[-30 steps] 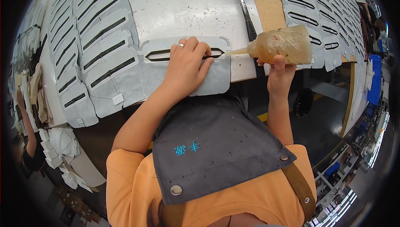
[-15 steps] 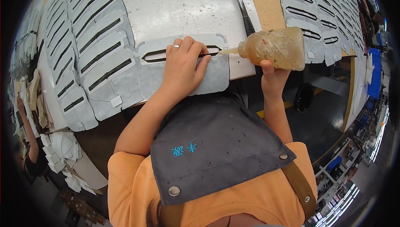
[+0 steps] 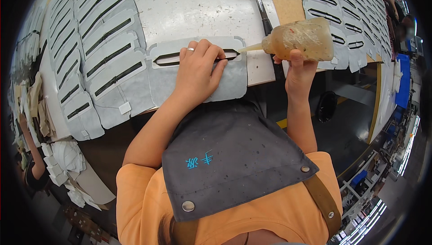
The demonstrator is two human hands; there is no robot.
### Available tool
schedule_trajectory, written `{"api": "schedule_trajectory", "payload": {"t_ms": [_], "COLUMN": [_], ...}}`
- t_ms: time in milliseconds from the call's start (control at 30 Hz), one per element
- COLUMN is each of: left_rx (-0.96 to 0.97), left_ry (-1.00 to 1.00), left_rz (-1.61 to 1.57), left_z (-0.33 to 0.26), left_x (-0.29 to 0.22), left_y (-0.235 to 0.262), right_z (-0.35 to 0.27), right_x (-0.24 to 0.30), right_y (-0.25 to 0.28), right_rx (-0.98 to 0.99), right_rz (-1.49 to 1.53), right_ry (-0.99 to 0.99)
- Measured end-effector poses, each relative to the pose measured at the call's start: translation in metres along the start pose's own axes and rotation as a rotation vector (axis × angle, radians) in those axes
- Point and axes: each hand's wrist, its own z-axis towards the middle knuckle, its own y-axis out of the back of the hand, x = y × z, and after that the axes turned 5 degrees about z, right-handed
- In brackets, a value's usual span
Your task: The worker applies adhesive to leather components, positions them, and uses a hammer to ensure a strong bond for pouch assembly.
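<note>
- Two bare hands work at the near edge of a white tabletop.
- Left hand (a ring circles one finger) lies across a grey panel; its fingers are bent, with thumb and forefinger close together at the lower edge of the black-edged slot. Whether they pinch that edge, I cannot tell.
- Right hand grips a cloudy, amber bottle from below, thumb on the near side — the bottle lies almost level, nozzle aimed left and slightly down.
- Nozzle tip is at the slot's right end; contact is too fine to tell.
- Mallet, yellow and black at the head, lies beyond the bottle, which hides part of its handle.
- Similar panels overlap in rows: one group on the left, another on the right, past a brown board.
- Another person's arm shows at far left.
</note>
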Motion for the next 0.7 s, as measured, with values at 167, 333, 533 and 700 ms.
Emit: {"api": "schedule_trajectory", "payload": {"t_ms": [167, 333, 533, 700], "left_rx": [-0.002, -0.004, -0.024, 0.008], "left_ry": [0.003, -0.006, -0.007, 0.041], "left_rz": [-0.009, -0.01, -0.028, -0.218], "left_z": [-0.002, -0.003, 0.0, 0.006], "left_x": [0.0, -0.001, -0.001, -0.001], "left_y": [0.0, -0.001, -0.001, 0.013], "right_z": [-0.002, -0.005, 0.008, 0.051], "right_x": [-0.01, -0.001, 0.012, 0.06], "right_y": [0.001, -0.002, 0.007, 0.054], "right_rx": [0.06, 0.088, 0.082, -0.079], "right_rz": [-0.086, 0.039, -0.048, -0.16], "right_ry": [0.083, 0.013, 0.051, 0.083]}}
